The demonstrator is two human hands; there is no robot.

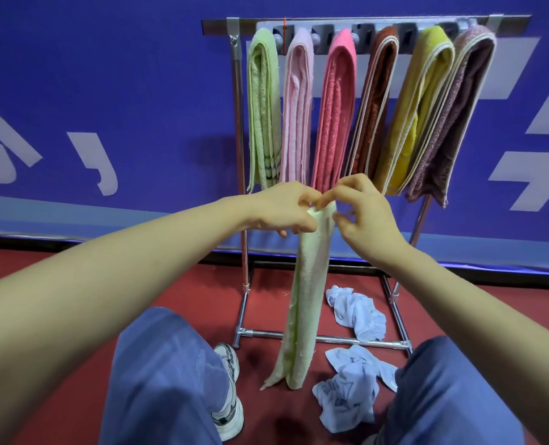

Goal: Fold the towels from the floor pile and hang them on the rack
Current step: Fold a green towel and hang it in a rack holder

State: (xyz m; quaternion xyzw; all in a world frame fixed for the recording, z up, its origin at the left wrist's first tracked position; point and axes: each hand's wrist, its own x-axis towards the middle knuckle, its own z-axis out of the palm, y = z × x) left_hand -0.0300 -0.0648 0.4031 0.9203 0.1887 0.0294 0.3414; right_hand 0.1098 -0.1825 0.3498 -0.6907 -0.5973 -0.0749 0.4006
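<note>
Head view: a pale green towel (308,284), folded into a long narrow strip, hangs straight down from both hands. The left hand (283,208) grips its top edge with curled fingers. The right hand (364,213), just beside the left, pinches the same edge between forefinger and thumb, its other fingers bent. The towel's lower end reaches the red floor (266,313) below the hands, between the person's knees.

Beyond the hands stands a metal rack (238,123) with six folded towels draped over its top bar: light green (263,107), pale pink (297,107), bright pink (337,117), brown (376,107), yellow (417,107) and mauve (456,123). Below and to the right of the hands, two crumpled light blue towels lie on the floor, one (358,313) inside the rack's base and one (350,390) nearer the person. A blue wall (106,91) with white markings stands behind the rack.

Both bare forearms reach forward and converge, wrists raised in front of the hung towels. Blue trousers (164,364) and a white shoe (228,409) show beneath the left arm.
</note>
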